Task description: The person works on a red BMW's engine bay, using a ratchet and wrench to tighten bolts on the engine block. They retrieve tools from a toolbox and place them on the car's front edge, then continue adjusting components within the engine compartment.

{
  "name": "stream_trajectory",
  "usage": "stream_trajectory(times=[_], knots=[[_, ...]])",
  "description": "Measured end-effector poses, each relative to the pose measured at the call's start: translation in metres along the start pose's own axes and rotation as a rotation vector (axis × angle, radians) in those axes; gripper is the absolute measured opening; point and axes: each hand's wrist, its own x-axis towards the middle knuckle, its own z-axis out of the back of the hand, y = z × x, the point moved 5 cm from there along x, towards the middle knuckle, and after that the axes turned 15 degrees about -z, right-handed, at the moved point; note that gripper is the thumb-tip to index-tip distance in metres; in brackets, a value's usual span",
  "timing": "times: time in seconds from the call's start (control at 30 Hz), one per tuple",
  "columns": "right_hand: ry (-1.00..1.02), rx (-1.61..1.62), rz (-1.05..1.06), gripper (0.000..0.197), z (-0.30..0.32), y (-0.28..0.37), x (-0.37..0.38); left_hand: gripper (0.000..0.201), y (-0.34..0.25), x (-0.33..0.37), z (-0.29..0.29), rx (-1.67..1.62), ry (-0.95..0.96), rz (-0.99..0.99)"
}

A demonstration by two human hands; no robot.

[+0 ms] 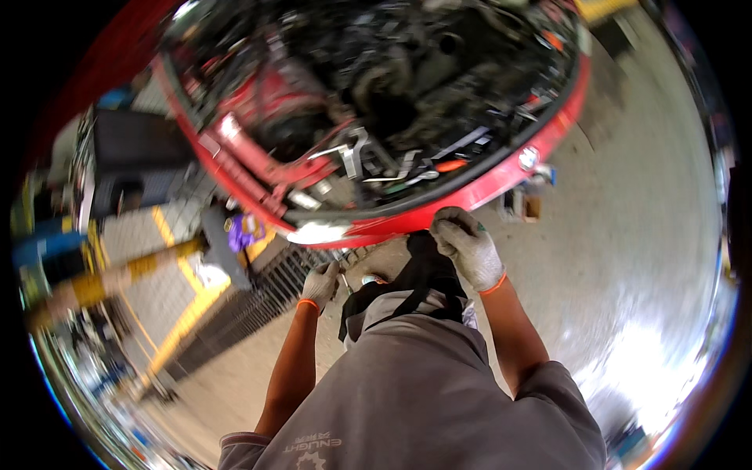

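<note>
Both hands wear pale work gloves with orange cuffs. My left hand (319, 285) hangs low in front of a red car's front end (478, 186), fingers curled closed. A thin strip shows beside its fingertips, too small to name. My right hand (468, 249) is raised higher, just at the lower side of the red front edge. Its fingers are bent together, and what they hold, if anything, is hidden. Above the hands, the open engine bay (392, 86) is blurred. Along its front lie several metal hand tools (350, 160) and an orange-handled tool (450, 166).
At the left stand a dark cabinet (133, 157) and a yellow beam (117, 286). A black floor grating (235, 305) runs beside yellow floor lines. A purple item (244, 233) sits near the car's left corner. Small boxes (521, 205) are on the floor beyond my right hand.
</note>
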Motion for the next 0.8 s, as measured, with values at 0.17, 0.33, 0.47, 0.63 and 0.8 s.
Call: stream_trajectory(times=[0.17,0.33,0.47,0.63,0.8], knots=[[0.229,-0.258,-0.084,0.011,-0.12,-0.043,0.019,0.043,0.244,-0.137,0.076,-0.409,-0.425,0.334],[0.154,-0.594,-0.19,0.018,-0.187,-0.151,0.064,0.044,0.427,-0.287,0.023,-0.711,-0.713,0.452],[0.127,-0.899,-0.261,0.013,-0.163,-0.27,0.139,0.042,0.544,-0.373,-0.079,-0.855,-0.787,0.621],[0.241,-2.424,0.292,0.007,-0.048,-0.376,0.175,0.035,0.588,-0.411,-0.13,-1.018,-0.7,0.584],[0.229,-2.779,-0.089,0.029,-0.008,-0.419,0.144,0.035,0.652,-0.374,-0.129,-0.566,-0.338,0.469]])
